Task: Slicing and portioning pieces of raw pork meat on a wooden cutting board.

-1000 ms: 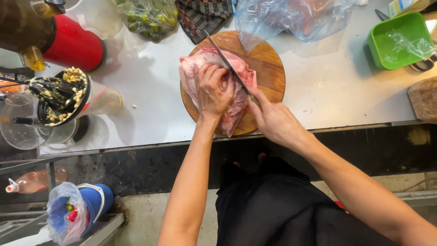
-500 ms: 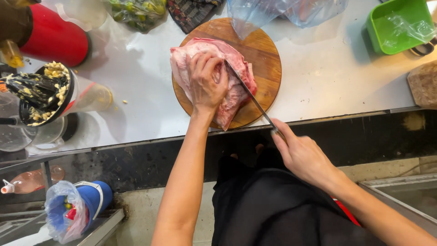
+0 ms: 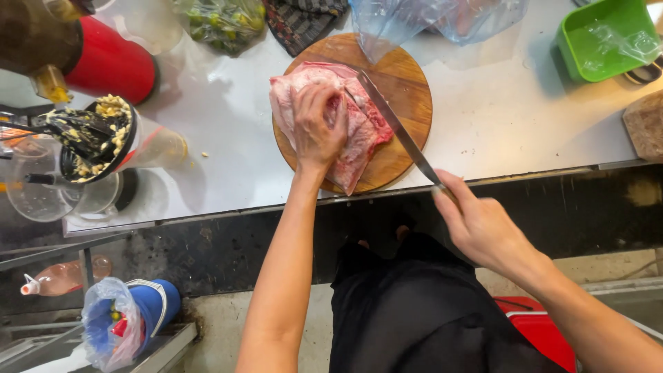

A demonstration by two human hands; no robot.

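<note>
Your left hand lies flat, fingers spread and slightly curled, on a slab of raw pink meat, pinning it to a round wooden cutting board at the centre of a pale steel counter. Your right hand is closed around the handle of a long knife, out past the near edge of the counter; the blade runs up and to the left across the board and rests against the right side of the meat, just beside your left fingers. At the far edge of the board lie clear plastic bags, with a dark patterned cloth and a bag of green produce further left. A red cylindrical container stands at the far left, and nearer you a round tub of chopped pale bits holds a dark utensil. A green plastic tub sits at the far right.
</note>
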